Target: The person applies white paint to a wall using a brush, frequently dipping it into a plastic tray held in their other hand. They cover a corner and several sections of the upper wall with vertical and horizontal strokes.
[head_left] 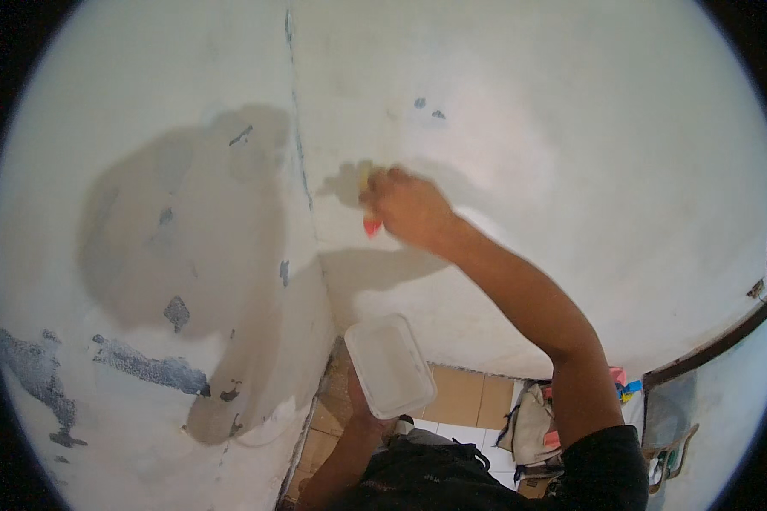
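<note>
In front of the wall, my right hand (409, 209) is closed around what looks like a small paintbrush (372, 226). Its red end points down below my fingers, and a pale yellowish end shows above them. The hand covers the middle of it. Lower down, my left hand (360, 399) holds up a white rectangular plastic container (392, 366) with rounded corners. Most of the left fingers are hidden beneath the container. The right-hand wall (520, 170) is off-white, with two small dark patches above my right hand.
The left wall (196, 255) meets it at a cracked corner and has several grey bare patches, with my shadow across it. Below are tan and white floor tiles (469, 396). A beige cloth bag (530, 422) and coloured items lie by the wall, near a dark frame (703, 347).
</note>
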Available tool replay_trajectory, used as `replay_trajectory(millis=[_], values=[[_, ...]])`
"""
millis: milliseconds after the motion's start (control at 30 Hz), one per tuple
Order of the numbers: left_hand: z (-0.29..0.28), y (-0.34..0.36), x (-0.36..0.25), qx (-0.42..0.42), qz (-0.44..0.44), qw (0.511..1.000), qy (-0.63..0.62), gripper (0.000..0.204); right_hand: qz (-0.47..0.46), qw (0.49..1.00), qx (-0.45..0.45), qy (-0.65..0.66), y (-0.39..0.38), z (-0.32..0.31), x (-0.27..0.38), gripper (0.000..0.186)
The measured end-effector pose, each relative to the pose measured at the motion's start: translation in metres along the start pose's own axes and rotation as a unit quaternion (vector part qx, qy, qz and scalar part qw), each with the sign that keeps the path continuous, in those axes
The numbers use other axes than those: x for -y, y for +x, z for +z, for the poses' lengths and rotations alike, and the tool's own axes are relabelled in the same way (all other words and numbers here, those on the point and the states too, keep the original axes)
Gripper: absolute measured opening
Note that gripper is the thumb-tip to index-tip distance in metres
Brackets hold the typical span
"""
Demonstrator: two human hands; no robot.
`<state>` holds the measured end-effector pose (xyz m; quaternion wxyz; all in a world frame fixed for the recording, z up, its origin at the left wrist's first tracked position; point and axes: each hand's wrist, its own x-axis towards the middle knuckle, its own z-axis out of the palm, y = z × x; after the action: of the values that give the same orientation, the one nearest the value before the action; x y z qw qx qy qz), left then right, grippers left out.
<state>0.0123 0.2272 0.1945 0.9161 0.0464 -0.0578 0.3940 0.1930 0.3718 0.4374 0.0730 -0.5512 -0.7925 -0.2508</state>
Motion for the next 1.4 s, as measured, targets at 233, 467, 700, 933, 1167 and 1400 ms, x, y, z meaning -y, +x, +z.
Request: replay_trajectory(millis=[233, 467, 700, 933, 1167, 1400], values=[[0.029, 0.013, 0.022, -0.078, 0.034, 0.996, -0.012, 0.060, 0.029, 0.959, -0.274, -0.066, 0.040, -0.090, -0.035, 0.024], [0.022, 0.016, 0.032, -0.087, 0.041, 0.995, 0.009, 0.060, -0.184, 0.974, -0.001, -0.132, -0.034, 0.061, -0.004, 0.012], [0.014, 0.011, 0.028, -0.044, 0.051, 0.997, 0.039, 0.060, 0.049, 0.995, -0.046, 0.068, 0.018, -0.032, -0.027, 0.029], [-0.007, 0.008, -0.006, -0.065, -0.039, 0.994, -0.082, 0.065, -0.019, 0.968, -0.237, -0.080, 0.027, -0.039, -0.024, 0.023], [-0.004, 0.007, -0.036, -0.113, -0.063, 0.991, 0.017, 0.060, -0.039, 0.997, 0.064, 0.033, -0.036, 0.059, 0.020, 0.012], [-0.035, 0.005, -0.042, -0.119, -0.093, 0.989, -0.008, 0.054, 0.102, 0.973, -0.198, 0.064, 0.038, -0.064, -0.015, 0.031]])
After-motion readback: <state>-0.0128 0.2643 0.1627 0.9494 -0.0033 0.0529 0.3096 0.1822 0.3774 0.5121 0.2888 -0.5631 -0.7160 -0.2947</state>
